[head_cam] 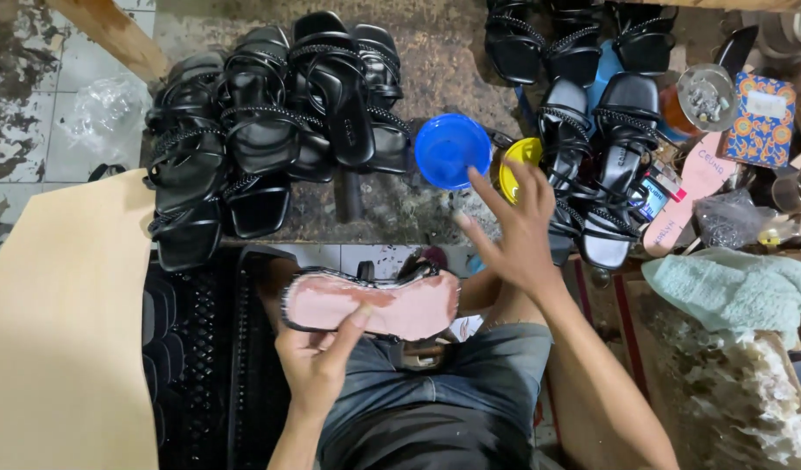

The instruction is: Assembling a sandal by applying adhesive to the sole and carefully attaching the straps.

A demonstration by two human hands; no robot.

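- Pink-soled sandal point(370, 305), turned underside up, is lying across the left hand point(318, 365); the fingers are curling under it and the thumb is pressing on its near edge, seemingly to keep the sole facing up over the lap.
- Right hand point(518, 231) is reaching forward with fingers point(483, 187) spread wide and gripping nothing; its fingertips are hovering just beside the blue bowl point(452, 150) and the yellow container point(515, 165).
- Blue bowl and yellow container are sitting close together at the near edge of the tabletop point(435, 61), probably kept there for easy reach.
- Black strappy sandals point(270, 122) are lying heaped on the tabletop to the left; more black sandals point(605, 139) are crowding the right side.
- Loose pink insole point(692, 187) is leaning among clutter at the right, near a patterned box point(761, 117).
- Pale green cloth point(735, 287) is draping over a stack by the right arm.
- Tan board point(61, 331) is lying at the left, beside dark crates on the floor.
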